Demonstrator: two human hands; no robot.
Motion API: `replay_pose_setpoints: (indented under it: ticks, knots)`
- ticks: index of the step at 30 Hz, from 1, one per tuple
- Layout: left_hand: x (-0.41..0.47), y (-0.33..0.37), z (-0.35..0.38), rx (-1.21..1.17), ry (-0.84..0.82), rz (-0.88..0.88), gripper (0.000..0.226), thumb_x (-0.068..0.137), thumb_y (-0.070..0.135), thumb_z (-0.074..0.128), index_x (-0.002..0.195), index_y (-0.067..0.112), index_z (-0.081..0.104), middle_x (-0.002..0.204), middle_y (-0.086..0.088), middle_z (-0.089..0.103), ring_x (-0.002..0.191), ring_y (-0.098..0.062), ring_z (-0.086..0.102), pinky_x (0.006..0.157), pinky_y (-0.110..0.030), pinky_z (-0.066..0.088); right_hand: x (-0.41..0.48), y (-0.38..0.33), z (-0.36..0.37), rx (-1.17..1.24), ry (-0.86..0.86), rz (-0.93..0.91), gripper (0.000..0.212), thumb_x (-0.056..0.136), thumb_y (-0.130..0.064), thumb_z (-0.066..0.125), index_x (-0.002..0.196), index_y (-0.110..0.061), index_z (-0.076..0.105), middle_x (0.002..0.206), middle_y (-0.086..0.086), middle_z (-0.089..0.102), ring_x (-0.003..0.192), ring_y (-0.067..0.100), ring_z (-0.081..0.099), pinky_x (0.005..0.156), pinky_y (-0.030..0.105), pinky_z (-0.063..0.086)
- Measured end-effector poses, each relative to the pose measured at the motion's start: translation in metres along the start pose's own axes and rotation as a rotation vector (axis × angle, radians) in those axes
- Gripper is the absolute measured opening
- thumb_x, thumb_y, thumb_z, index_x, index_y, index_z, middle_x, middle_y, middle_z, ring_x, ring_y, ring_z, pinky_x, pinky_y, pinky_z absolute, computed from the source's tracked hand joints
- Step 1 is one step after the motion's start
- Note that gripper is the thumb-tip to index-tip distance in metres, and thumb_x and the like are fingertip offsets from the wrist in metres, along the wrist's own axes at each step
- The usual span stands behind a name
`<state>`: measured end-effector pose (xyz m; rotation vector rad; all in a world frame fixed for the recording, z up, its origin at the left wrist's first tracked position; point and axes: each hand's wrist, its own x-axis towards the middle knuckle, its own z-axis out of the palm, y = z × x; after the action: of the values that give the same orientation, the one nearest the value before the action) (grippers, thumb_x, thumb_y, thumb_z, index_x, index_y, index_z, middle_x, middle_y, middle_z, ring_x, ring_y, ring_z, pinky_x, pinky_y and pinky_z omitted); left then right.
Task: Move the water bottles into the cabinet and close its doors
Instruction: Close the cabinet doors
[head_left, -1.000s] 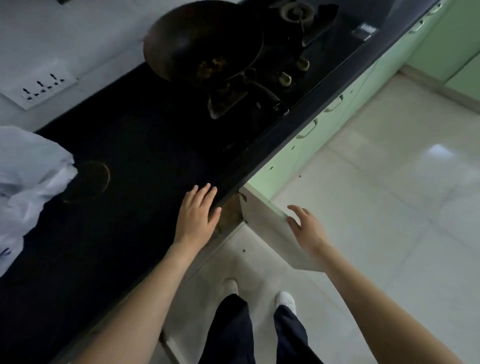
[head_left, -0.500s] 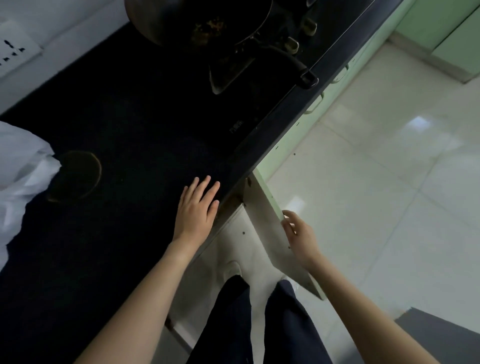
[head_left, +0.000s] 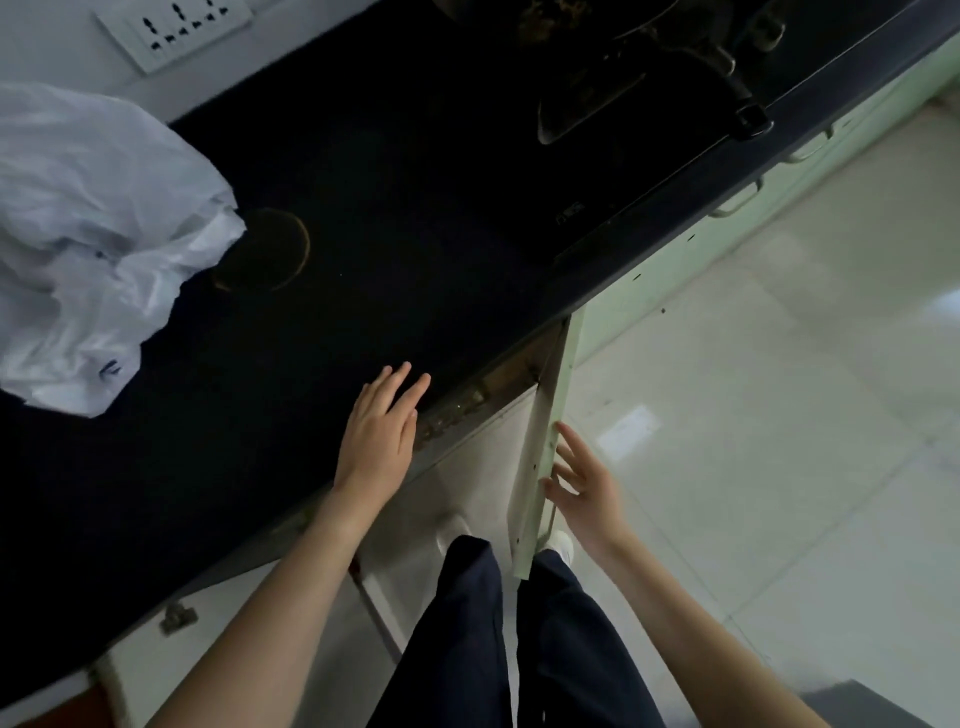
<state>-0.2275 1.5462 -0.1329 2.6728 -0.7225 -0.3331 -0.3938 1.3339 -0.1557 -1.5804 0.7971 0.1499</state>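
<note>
My left hand (head_left: 379, 431) lies flat, fingers straight, on the black countertop (head_left: 322, 208) near its front edge. Under that edge a pale green cabinet door (head_left: 545, 441) stands open, swung out toward me and seen edge-on. My right hand (head_left: 584, 480) is beside the door's outer face with its fingers spread and straight, fingertips at the door. No water bottle shows in this view, and the counter hides the inside of the cabinet.
A crumpled white plastic bag (head_left: 93, 228) sits on the counter at the left. A dark wok handle (head_left: 737, 98) juts over the stove at the top right. My legs in dark trousers (head_left: 467, 649) stand right at the door, with light floor tiles (head_left: 779, 415) to the right.
The door has swung further round, from angled to nearly edge-on, with my right hand following along it. My left hand has stayed flat on the counter. The view has shifted.
</note>
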Motion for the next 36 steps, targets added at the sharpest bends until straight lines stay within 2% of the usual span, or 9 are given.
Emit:
replay_pose_setpoints:
  ticks: [3,6,16,21,24,26,30,34,36]
  knots:
    - [0.002,-0.001,-0.004,-0.017,-0.013,0.004,0.044,0.105,0.015,0.039,0.148,0.023,0.041,0.159,-0.001,0.032,0.150,-0.019,0.019,0.122,-0.043,0.020,0.000,-0.005,0.015,0.075,0.028,0.014,0.075,0.087,0.012,0.063,0.146,-0.028,0.041,0.125,-0.016,0.061,0.117,0.016,0.063,0.098,0.049,0.052]
    - [0.008,-0.007,-0.011,-0.013,-0.032,0.051,0.044,0.104,0.016,0.041,0.147,0.023,0.043,0.158,-0.002,0.034,0.149,-0.020,0.021,0.121,-0.044,0.023,0.002,-0.014,0.041,0.128,0.082,0.024,0.075,0.087,0.011,0.064,0.147,-0.028,0.041,0.135,-0.003,0.058,0.119,0.018,0.062,0.096,0.050,0.053]
    - [0.029,-0.047,-0.024,0.122,-0.114,0.202,0.050,0.104,0.031,0.037,0.153,0.031,0.028,0.163,0.000,0.021,0.152,-0.023,0.009,0.123,-0.043,0.008,0.022,-0.050,0.125,0.350,0.299,0.049,0.075,0.090,0.005,0.062,0.147,-0.034,0.035,0.143,0.002,0.052,0.123,0.017,0.058,0.093,0.047,0.056]
    - [0.028,-0.052,-0.019,0.087,-0.110,0.213,0.050,0.104,0.029,0.036,0.153,0.032,0.026,0.163,0.001,0.020,0.152,-0.022,0.008,0.123,-0.043,0.006,0.032,-0.063,0.146,0.445,0.367,0.103,0.077,0.089,0.009,0.062,0.152,-0.025,0.030,0.146,0.005,0.049,0.126,0.021,0.056,0.098,0.045,0.053]
    - [0.028,-0.054,-0.019,0.060,-0.098,0.224,0.050,0.104,0.029,0.036,0.153,0.032,0.027,0.163,0.001,0.021,0.152,-0.022,0.008,0.123,-0.042,0.006,0.034,-0.067,0.155,0.435,0.338,0.102,0.080,0.089,0.014,0.057,0.154,-0.024,0.027,0.151,0.002,0.043,0.132,0.020,0.050,0.098,0.033,0.053]
    - [0.028,-0.056,-0.018,0.061,-0.098,0.236,0.050,0.104,0.031,0.033,0.153,0.032,0.028,0.163,0.001,0.022,0.152,-0.022,0.009,0.123,-0.042,0.006,0.035,-0.068,0.158,0.437,0.312,0.093,0.085,0.087,0.018,0.055,0.155,-0.025,0.025,0.151,-0.001,0.042,0.133,0.019,0.049,0.086,0.018,0.055]
    - [0.028,-0.059,-0.016,0.071,-0.090,0.251,0.052,0.101,0.037,0.025,0.153,0.032,0.028,0.162,0.001,0.025,0.151,-0.023,0.012,0.123,-0.042,0.008,0.036,-0.072,0.162,0.457,0.309,0.084,0.090,0.085,0.023,0.052,0.154,-0.028,0.026,0.142,-0.010,0.045,0.128,0.012,0.050,0.072,0.015,0.056]
    - [0.028,-0.059,-0.014,0.068,-0.082,0.244,0.050,0.104,0.033,0.034,0.153,0.032,0.028,0.162,0.002,0.023,0.152,-0.022,0.011,0.123,-0.042,0.008,0.041,-0.074,0.165,0.477,0.336,0.082,0.090,0.083,0.023,0.054,0.151,-0.031,0.031,0.130,-0.016,0.049,0.123,0.011,0.052,0.087,0.026,0.057]
    - [0.028,-0.058,-0.014,0.073,-0.075,0.244,0.049,0.104,0.033,0.035,0.153,0.031,0.028,0.162,0.001,0.024,0.152,-0.023,0.011,0.122,-0.041,0.006,0.042,-0.075,0.166,0.502,0.343,0.083,0.089,0.083,0.023,0.055,0.150,-0.031,0.032,0.124,-0.018,0.051,0.121,0.011,0.053,0.083,0.024,0.058]
